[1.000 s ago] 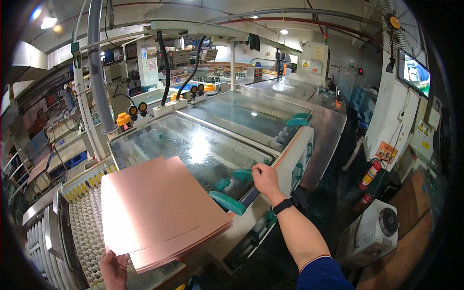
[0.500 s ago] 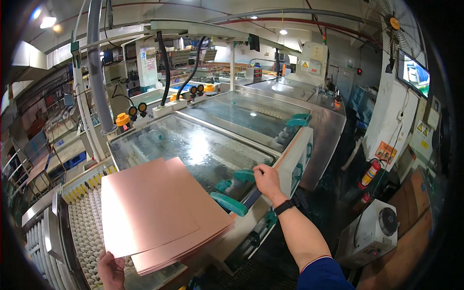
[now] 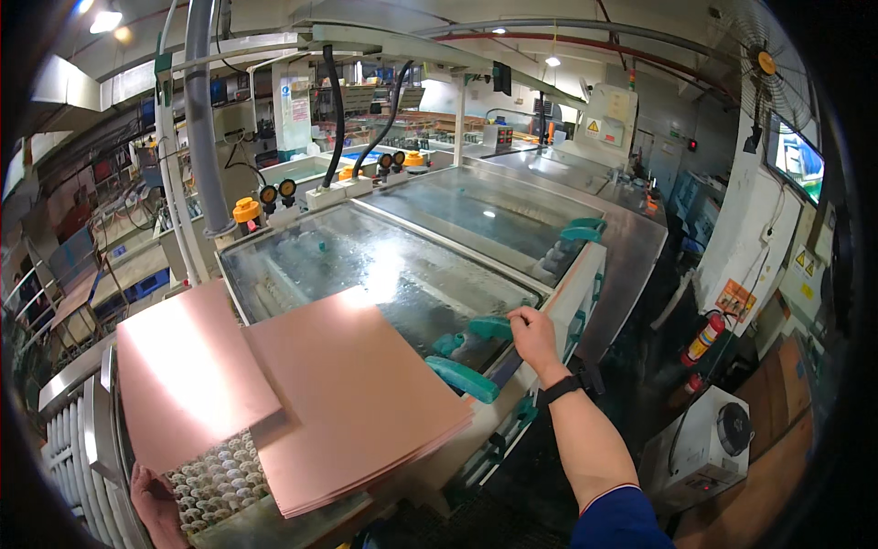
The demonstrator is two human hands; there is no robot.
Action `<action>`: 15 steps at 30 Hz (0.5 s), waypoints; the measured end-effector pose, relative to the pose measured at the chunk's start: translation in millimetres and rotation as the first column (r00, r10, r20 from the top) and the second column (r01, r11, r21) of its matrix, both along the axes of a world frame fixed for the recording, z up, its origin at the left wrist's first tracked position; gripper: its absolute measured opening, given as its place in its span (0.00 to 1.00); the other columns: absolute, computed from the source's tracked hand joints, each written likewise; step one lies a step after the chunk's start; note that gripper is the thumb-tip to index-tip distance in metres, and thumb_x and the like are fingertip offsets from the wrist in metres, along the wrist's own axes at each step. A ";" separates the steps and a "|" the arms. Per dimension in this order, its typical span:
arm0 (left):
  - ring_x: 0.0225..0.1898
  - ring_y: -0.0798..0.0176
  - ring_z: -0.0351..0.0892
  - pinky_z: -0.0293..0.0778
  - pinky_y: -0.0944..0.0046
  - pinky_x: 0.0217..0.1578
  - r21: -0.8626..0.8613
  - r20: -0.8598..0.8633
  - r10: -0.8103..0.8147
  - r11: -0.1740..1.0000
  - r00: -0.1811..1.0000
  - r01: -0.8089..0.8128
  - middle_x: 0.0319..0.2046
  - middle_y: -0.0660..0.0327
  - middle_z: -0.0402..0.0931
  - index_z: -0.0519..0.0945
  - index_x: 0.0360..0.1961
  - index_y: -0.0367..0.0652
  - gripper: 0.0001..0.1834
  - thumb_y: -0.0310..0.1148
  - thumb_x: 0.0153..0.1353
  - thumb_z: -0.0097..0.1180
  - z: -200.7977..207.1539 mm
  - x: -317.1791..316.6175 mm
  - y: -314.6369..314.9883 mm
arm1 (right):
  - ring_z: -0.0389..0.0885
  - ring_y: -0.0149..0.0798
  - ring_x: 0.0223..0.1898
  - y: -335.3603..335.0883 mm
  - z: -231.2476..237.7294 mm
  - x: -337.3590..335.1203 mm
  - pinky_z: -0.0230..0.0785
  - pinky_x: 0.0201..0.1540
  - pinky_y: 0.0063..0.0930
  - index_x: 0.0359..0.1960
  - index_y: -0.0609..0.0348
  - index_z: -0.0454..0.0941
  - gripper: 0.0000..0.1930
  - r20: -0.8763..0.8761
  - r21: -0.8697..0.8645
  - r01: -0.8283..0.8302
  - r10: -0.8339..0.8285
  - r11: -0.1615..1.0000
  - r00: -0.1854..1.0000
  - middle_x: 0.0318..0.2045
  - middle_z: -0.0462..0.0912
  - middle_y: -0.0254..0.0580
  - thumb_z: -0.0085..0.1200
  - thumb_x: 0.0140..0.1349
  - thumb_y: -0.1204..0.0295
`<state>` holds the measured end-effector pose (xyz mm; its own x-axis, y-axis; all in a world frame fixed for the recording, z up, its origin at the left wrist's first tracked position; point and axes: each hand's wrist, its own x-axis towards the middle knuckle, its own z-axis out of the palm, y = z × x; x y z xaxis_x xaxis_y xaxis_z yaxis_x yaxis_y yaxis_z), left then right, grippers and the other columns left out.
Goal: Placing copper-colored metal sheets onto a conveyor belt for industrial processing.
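- The left hand (image 3: 157, 503) is low at the left, its fingers grasping the near edge of a loose copper sheet (image 3: 197, 366).
- That sheet slants over the roller bed (image 3: 219, 480), its right corner overlapping the left edge of the stack of copper sheets (image 3: 357, 403).
- The stack lies in front of the near glass lid (image 3: 366, 252), covering part of it from view; a long green handle (image 3: 462, 378) sits just beside its right edge.
- The right hand (image 3: 538, 339), below a black wristband (image 3: 560, 391), has its fingers curled at the end of a second green handle (image 3: 491, 327); at this angle I cannot tell whether they are clenched on it.
- Beyond lie the far glass lid (image 3: 448, 215) and an orange knob (image 3: 246, 209) beside round gauges (image 3: 278, 193).
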<state>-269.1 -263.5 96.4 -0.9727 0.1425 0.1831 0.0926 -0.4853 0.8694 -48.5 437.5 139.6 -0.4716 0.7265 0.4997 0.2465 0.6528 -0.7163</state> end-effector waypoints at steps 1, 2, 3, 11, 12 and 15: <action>0.31 0.77 0.79 0.75 0.79 0.26 0.041 0.042 0.109 0.993 0.993 -0.111 0.36 0.67 0.80 0.76 0.49 0.39 0.10 0.25 0.67 0.50 -2.5 -3.6 -14.8 | 0.84 0.52 0.37 -2.1 0.2 -4.3 0.75 0.41 0.41 0.36 0.62 0.85 0.12 -0.004 0.015 -0.005 0.005 1.000 1.000 0.33 0.86 0.52 0.52 0.61 0.68; 0.31 0.77 0.79 0.73 0.80 0.26 0.076 0.087 0.220 0.971 0.972 -0.227 0.35 0.67 0.80 0.76 0.49 0.38 0.11 0.25 0.67 0.51 -7.0 -3.6 -28.7 | 0.84 0.53 0.38 -2.5 -1.4 -9.0 0.75 0.42 0.40 0.36 0.62 0.85 0.12 -0.008 0.030 -0.014 0.014 0.999 1.000 0.33 0.85 0.53 0.52 0.61 0.68; 0.31 0.76 0.78 0.72 0.79 0.26 0.103 0.131 0.292 0.946 0.947 -0.307 0.35 0.67 0.79 0.76 0.50 0.38 0.13 0.23 0.64 0.51 4.3 0.2 -19.6 | 0.84 0.53 0.40 4.3 -8.7 -10.7 0.75 0.44 0.40 0.35 0.62 0.84 0.11 0.000 0.120 -0.010 0.010 0.993 1.000 0.34 0.85 0.53 0.51 0.62 0.68; 0.22 0.66 0.74 0.72 0.67 0.22 -0.022 0.251 0.283 0.958 0.926 -0.287 0.26 0.63 0.76 0.77 0.35 0.39 0.06 0.19 0.61 0.49 -65.5 -59.8 -85.5 | 0.79 0.38 0.37 38.2 -19.7 17.1 0.69 0.43 0.32 0.35 0.68 0.79 0.10 -0.001 0.116 -0.090 0.091 0.989 0.996 0.31 0.81 0.45 0.49 0.66 0.72; 0.22 0.65 0.75 0.73 0.66 0.22 -0.026 0.251 0.276 0.960 0.928 -0.279 0.26 0.62 0.77 0.77 0.35 0.39 0.06 0.19 0.61 0.49 -77.0 -63.2 -95.7 | 0.78 0.38 0.36 32.0 -20.1 12.7 0.68 0.43 0.31 0.35 0.69 0.78 0.10 -0.008 0.141 -0.072 0.074 0.987 0.997 0.30 0.79 0.44 0.48 0.67 0.72; 0.23 0.63 0.76 0.74 0.64 0.24 -0.062 0.344 0.275 0.961 0.898 -0.270 0.27 0.60 0.77 0.77 0.36 0.37 0.07 0.19 0.61 0.48 -115.7 -83.5 -125.3 | 0.75 0.34 0.35 28.6 -17.0 -0.1 0.67 0.41 0.29 0.35 0.68 0.77 0.09 0.023 0.131 -0.124 0.122 0.984 0.992 0.30 0.79 0.40 0.48 0.67 0.73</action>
